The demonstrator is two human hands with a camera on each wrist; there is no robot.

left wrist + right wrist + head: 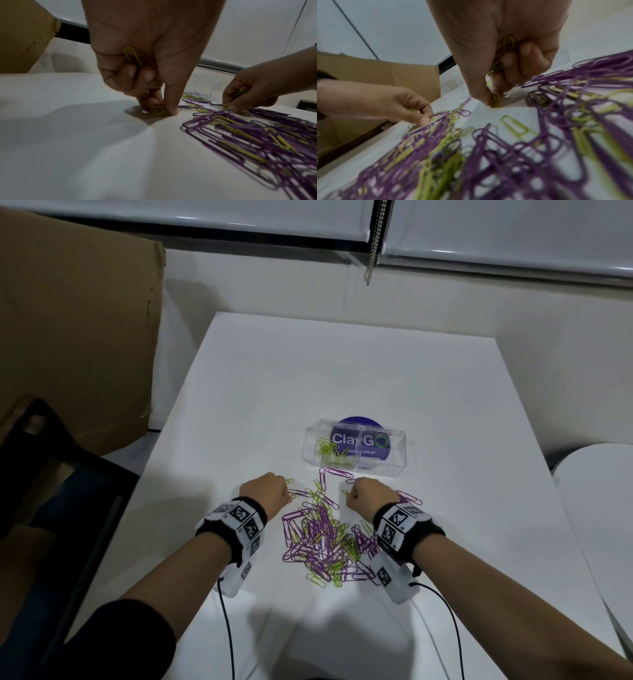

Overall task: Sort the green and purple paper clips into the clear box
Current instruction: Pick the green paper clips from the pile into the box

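A white rectangular desk carries a loose heap of purple and green wire paper clips, spread between a person's two forearms. Beyond the heap stands a clear plastic box with two compartments; its left compartment holds a small cluster of green clips, and a round purple sticker shows through its right side. The left hand reaches down at the heap's far left edge, its thumb and forefinger pinching a green paper clip against the desk while its other fingers curl round more green clips in the palm. The right hand works at the far right edge, likewise pinching a green clip at the desk surface with further green clips tucked under its curled fingers. Both wrists wear black bands with square black-and-white markers. A brown cardboard sheet stands to the left.
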